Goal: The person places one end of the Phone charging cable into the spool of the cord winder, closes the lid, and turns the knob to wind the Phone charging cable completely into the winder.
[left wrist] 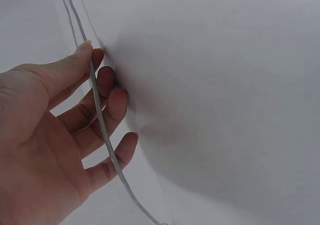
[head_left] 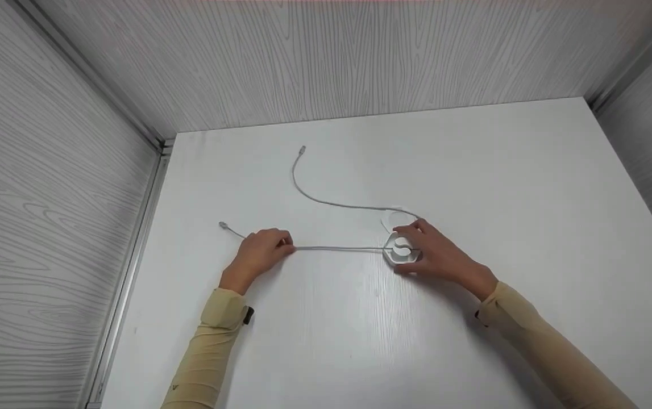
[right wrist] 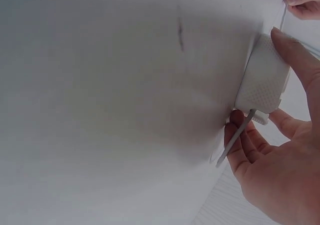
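My left hand pinches a thin grey cable between thumb and index finger. In the left wrist view the cable runs on across the other, loosely bent fingers. My right hand grips a white hexagonal cable winder by its sides, thumb opposite fingers. An S-shaped core shows in the winder's middle, and the cable stretches straight from it to my left hand. A textured side wall of the winder faces the right wrist camera, with cable leaving its near end. A round pale lid lies just behind the winder.
One cable end with a small plug curves away toward the back of the white table. The other plug sticks out left of my left hand. Wood-grain panels stand behind the table and at both sides.
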Demonstrator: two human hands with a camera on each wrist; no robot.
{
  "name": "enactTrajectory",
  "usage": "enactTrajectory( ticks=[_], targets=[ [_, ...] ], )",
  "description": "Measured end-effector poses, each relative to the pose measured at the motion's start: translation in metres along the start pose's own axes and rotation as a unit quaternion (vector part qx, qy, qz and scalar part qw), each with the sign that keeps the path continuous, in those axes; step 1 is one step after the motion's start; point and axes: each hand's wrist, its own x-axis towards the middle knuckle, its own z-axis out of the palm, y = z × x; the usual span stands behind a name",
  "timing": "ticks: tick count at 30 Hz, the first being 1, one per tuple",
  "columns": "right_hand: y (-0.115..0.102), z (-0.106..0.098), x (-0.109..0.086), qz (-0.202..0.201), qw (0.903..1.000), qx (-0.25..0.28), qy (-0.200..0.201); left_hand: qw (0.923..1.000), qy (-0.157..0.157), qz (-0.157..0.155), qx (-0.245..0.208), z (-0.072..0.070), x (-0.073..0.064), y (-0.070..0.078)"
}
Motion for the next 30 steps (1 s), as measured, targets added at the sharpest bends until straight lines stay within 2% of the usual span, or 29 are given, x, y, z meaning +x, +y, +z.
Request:
enactTrajectory(
  ticks=[3, 9, 15, 22, 30],
  targets=[
    [0.002, -0.002, -0.001, 0.004, 1.0, -0.003, 0.002, 1.0, 0.001, -0.009, -0.002, -0.002, -0.001, -0.002],
    [0.004, -0.002, -0.001, 0.008, 1.0, -0.004, 0.001, 0.9998, 0.007, -0.018, 0.001, -0.004, -0.001, 0.005],
    [0.005, 0.0, -0.001, 0.008, 0.9999, -0.007, 0.001, 0.9997, 0.019, -0.012, 0.011, 0.005, 0.003, 0.013],
    [0.003, -0.001, -0.002, 0.01, 0.9999, -0.005, 0.0, 0.9983, 0.044, 0.031, 0.023, 0.018, 0.01, 0.029],
    [0.001, 0.002, 0.0, 0.015, 0.9999, -0.006, 0.002, 0.9934, 0.036, 0.107, 0.02, 0.033, 0.022, 0.064]
  ],
)
